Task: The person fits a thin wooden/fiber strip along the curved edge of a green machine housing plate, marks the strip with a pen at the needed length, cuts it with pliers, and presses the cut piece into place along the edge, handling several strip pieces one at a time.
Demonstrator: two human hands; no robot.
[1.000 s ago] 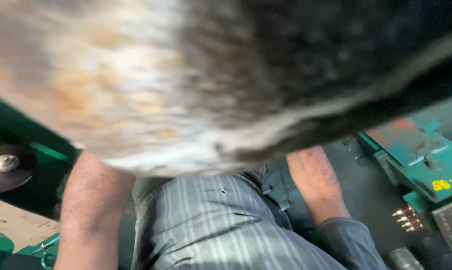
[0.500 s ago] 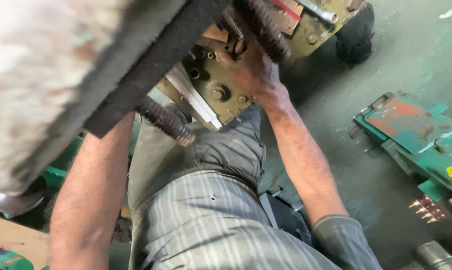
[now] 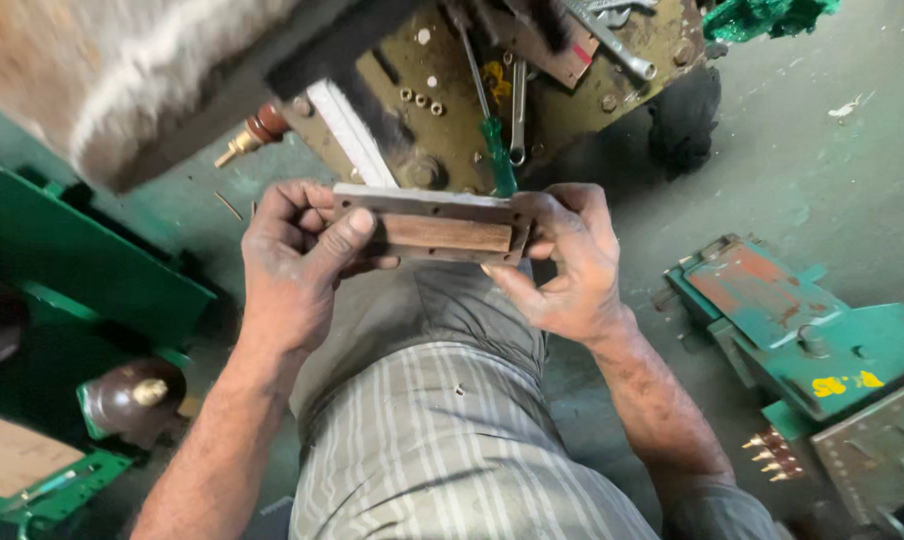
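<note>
While its ends are gripped by the closed left hand (image 3: 297,260) and right hand (image 3: 567,265), a flat rectangular plate (image 3: 437,228) with a rusty brown centre strip is held between them.

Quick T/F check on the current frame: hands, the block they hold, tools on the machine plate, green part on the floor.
1. Both hands hold the rectangular block, the left hand at one end and the right hand at the other. True.
2. The block rests on the floor. False: it is held up in front of the person's striped shirt.
3. A green-handled screwdriver lies on the olive machine plate above the block. True.
4. The right hand grips a wrench. False: the wrench lies on the plate, untouched.
5. The green metal part on the floor is to the person's left. False: it is to the right.
</note>
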